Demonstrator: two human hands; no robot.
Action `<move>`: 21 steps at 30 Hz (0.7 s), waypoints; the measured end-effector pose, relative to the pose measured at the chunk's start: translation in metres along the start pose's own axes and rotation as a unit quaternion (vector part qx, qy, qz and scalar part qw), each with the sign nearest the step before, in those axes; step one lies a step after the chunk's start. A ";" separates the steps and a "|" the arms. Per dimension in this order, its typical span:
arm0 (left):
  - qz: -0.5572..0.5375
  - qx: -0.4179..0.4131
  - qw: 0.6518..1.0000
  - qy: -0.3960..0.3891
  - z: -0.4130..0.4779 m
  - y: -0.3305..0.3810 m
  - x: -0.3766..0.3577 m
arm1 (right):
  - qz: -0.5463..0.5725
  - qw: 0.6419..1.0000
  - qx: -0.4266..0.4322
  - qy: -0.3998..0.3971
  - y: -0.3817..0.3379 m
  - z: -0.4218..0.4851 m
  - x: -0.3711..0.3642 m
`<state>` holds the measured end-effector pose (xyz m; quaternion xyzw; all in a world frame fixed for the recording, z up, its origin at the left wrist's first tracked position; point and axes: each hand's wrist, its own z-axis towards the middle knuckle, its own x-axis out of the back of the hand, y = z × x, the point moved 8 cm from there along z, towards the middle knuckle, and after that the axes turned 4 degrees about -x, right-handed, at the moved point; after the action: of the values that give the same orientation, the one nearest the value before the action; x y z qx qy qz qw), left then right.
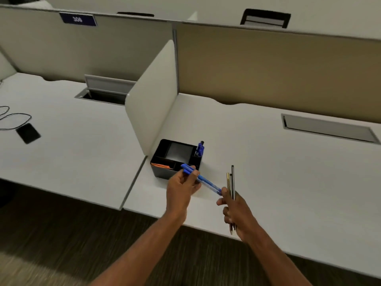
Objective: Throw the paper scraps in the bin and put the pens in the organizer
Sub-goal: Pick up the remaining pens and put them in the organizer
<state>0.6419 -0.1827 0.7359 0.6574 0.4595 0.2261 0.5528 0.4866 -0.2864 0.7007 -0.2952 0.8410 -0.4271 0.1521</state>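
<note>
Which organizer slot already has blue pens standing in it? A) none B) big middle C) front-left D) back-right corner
D: blue pens stand upright in the small back-right corner slot of the black organizer; the front-left slot shows orange paper, and the big middle one no pens.

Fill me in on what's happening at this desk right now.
A person is sorting pens at a white desk. The left hand grips blue pens near the black organizer; their tips reach the right hand, which holds a bunch of dark and gold pens upright. Other blue pens already stand in the organizer's corner slot, and orange paper lies in a front compartment. No bin is in view.
</note>
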 end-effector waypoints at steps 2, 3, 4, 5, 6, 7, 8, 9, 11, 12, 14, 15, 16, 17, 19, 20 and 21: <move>0.007 -0.022 1.000 0.006 0.020 0.024 0.010 | -0.053 0.999 -0.002 -0.005 -0.018 0.011 -0.010; 0.013 -0.033 0.999 0.009 0.030 0.035 0.014 | -0.081 0.997 -0.003 -0.008 -0.026 0.016 -0.014; 0.025 -0.046 0.999 0.011 0.038 0.044 0.017 | -0.103 0.995 -0.004 -0.014 -0.034 0.022 -0.019; 0.047 -0.061 0.997 0.013 0.047 0.053 0.019 | -0.120 0.993 -0.006 -0.023 -0.043 0.029 -0.023; 0.079 -0.078 0.994 0.015 0.054 0.060 0.019 | -0.134 0.990 -0.009 -0.032 -0.050 0.036 -0.027; 0.115 -0.097 0.988 0.017 0.062 0.066 0.019 | -0.148 0.988 -0.017 -0.041 -0.058 0.043 -0.030; 0.149 -0.115 0.982 0.022 0.068 0.072 0.017 | -0.161 0.985 -0.029 -0.049 -0.064 0.050 -0.031; 0.177 -0.129 0.975 0.027 0.074 0.076 0.015 | -0.174 0.982 -0.046 -0.056 -0.069 0.057 -0.032; 0.200 -0.146 0.968 0.037 0.086 0.080 0.010 | -0.198 0.974 -0.080 -0.068 -0.078 0.071 -0.028; 0.200 -0.149 0.967 0.040 0.092 0.080 0.007 | -0.212 0.970 -0.091 -0.075 -0.084 0.077 -0.025; 0.212 -0.152 0.964 0.042 0.101 0.075 0.000 | -0.234 0.963 -0.104 -0.088 -0.094 0.090 -0.018; 0.225 -0.153 0.962 0.040 0.106 0.070 -0.004 | -0.247 0.958 -0.108 -0.093 -0.098 0.096 -0.015; 0.237 -0.154 0.959 0.039 0.111 0.064 -0.007 | -0.261 0.954 -0.111 -0.097 -0.102 0.102 -0.012; 0.246 -0.156 0.956 0.039 0.115 0.058 -0.009 | -0.275 0.949 -0.112 -0.101 -0.105 0.108 -0.010; 0.256 -0.155 0.953 0.047 0.121 0.045 -0.011 | -0.303 0.939 -0.113 -0.114 -0.110 0.117 -0.008; 0.257 -0.155 0.953 0.053 0.123 0.039 -0.011 | -0.315 0.935 -0.112 -0.119 -0.113 0.120 -0.009; 0.258 -0.156 0.952 0.056 0.125 0.034 -0.011 | -0.327 0.930 -0.110 -0.124 -0.116 0.123 -0.009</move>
<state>0.7496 -0.2557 0.7342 0.6454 0.2633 0.4660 0.5450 0.5988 -0.4110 0.7219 -0.6196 0.7138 -0.3180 0.0737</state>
